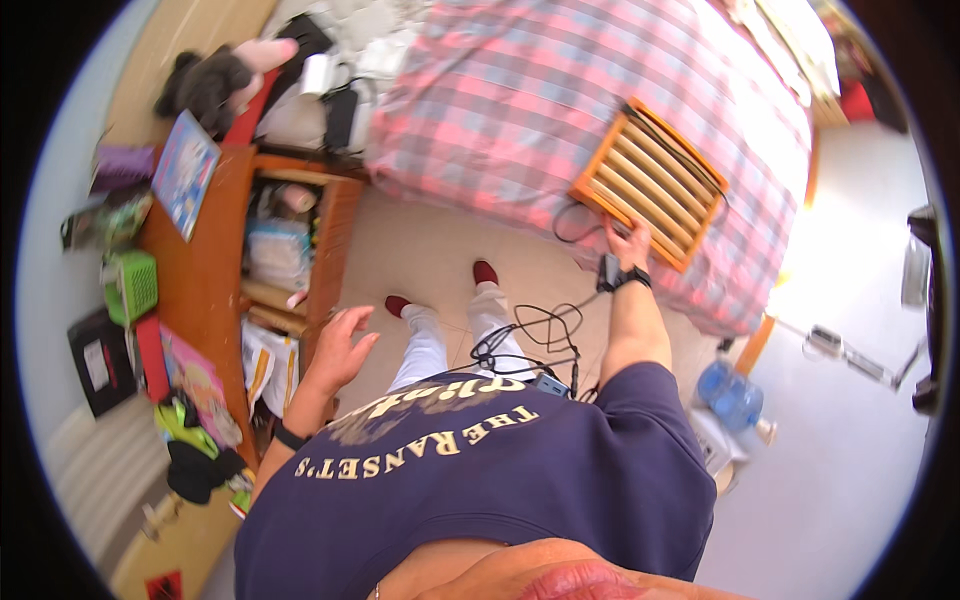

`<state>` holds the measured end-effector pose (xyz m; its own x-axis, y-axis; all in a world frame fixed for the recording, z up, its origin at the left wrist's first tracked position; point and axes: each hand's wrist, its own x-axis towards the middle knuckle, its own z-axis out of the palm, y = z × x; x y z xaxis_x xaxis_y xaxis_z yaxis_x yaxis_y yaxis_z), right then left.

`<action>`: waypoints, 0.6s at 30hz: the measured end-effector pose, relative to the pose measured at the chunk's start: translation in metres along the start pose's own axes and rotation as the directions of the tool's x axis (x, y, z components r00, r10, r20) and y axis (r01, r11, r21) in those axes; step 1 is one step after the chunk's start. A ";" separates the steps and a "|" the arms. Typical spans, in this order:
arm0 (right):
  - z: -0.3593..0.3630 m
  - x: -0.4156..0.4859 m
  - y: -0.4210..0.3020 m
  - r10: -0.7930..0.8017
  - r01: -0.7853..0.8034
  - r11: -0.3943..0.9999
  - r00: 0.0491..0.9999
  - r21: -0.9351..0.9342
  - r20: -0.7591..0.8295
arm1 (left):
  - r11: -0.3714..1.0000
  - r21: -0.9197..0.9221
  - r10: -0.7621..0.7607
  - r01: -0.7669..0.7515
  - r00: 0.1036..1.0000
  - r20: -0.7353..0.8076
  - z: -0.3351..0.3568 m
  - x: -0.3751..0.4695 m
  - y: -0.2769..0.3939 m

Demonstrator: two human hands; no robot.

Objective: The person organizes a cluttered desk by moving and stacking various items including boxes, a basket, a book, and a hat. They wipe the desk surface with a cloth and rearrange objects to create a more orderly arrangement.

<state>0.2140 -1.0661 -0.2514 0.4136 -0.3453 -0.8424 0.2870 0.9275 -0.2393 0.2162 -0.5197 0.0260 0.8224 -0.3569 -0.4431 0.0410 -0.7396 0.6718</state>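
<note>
My right hand (630, 241) grips the near edge of a slatted wooden frame (651, 184) by a corner section, thumb and fingers at its rim. The frame lies tilted over the edge of a bed with a pink and grey checked cover (510, 127). A dark cord runs along its far side, and a loop of cord hangs by its left corner. My left hand (345, 346) holds nothing, its fingers apart, near the open front of a wooden cabinet (330, 255). Black cables (517, 341) hang in front of my legs, one reaching toward the device on my right wrist.
A leaning picture board (185, 176), a green plastic basket (131, 285) and a plush toy (210, 86) are on the cabinet side at left. Packets fill the cabinet's shelves. A blue water bottle (731, 396) and a power strip (847, 352) are at right.
</note>
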 end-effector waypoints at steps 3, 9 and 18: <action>-0.034 0.015 -0.026 0.215 -0.210 0.976 0.972 -0.060 0.099 | 0.998 0.031 0.061 -0.062 0.997 0.039 -0.017 0.012 0.010; -0.008 -0.056 -0.018 0.086 0.124 0.767 0.952 -0.629 0.292 | 0.998 0.018 0.067 -0.066 0.996 -0.063 0.003 -0.006 -0.013; 0.052 -0.137 0.010 0.122 -0.053 0.851 0.988 -0.523 0.099 | 0.998 -0.045 0.030 -0.033 0.997 -0.076 -0.001 -0.015 -0.025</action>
<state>0.2052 -1.0172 -0.1135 0.5290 -0.2416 -0.8135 -0.2296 0.8821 -0.4112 0.2038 -0.4956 0.0168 0.8640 -0.3341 -0.3766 0.0392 -0.7010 0.7121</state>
